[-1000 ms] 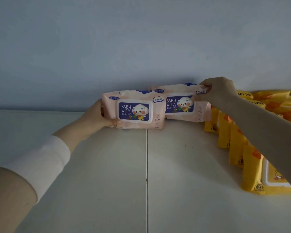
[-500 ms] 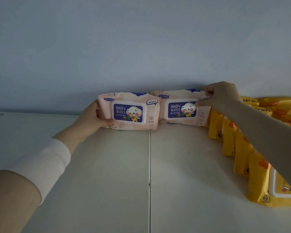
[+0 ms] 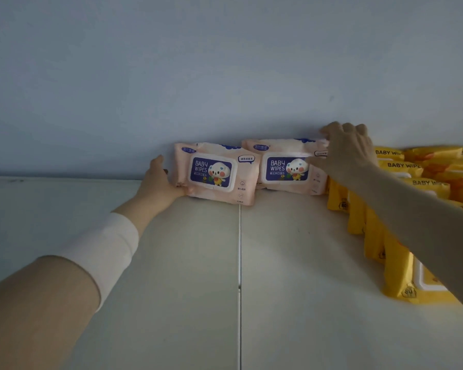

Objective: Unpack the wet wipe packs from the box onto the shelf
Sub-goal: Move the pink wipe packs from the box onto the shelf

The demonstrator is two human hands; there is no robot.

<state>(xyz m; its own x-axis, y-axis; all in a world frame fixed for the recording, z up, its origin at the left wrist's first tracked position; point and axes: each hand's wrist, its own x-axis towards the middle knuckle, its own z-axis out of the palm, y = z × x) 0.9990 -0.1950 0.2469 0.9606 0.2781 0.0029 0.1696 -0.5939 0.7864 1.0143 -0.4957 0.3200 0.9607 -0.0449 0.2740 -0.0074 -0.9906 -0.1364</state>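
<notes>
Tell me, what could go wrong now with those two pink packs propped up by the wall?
1. The left pink pack stands tilted on its long edge, held at its end by the left hand. Once the grip lets go, it might topple forward onto the shelf.
2. The right hand pinches the top corner of the right pink pack, right beside the yellow packs. A push sideways could knock that leaning row over.
</notes>
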